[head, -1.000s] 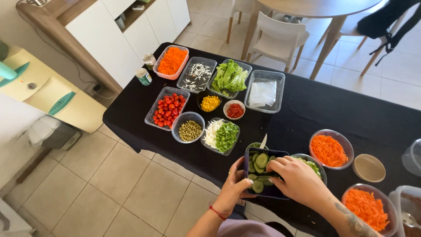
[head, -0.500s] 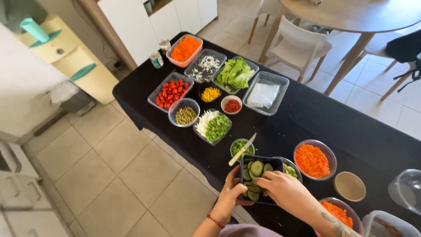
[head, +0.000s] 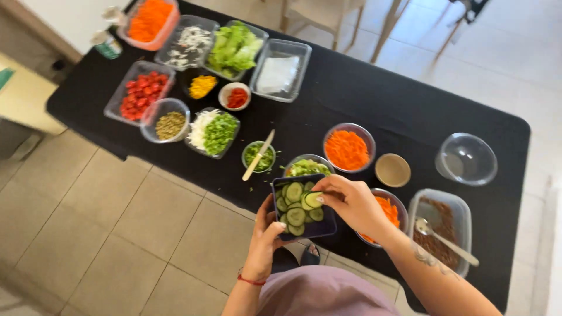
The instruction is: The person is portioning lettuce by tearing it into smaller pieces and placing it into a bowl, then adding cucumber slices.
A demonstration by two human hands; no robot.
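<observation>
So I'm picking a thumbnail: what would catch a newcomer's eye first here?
First, the dark tray of cucumber slices at bottom centre, held by the left hand while the right hand pinches one slice. Next, the bright bowl of grated carrot just behind it on the black table, and the red tomatoes far left.

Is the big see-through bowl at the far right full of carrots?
No, the clear bowl is empty; grated carrots sit in another bowl further left on the black table.

Pale green cucumber slices (head: 295,205) fill a dark tray (head: 328,225); the worktop (head: 380,99) is black, shredded carrot (head: 347,149) orange, cherry tomatoes (head: 136,95) red.
</observation>
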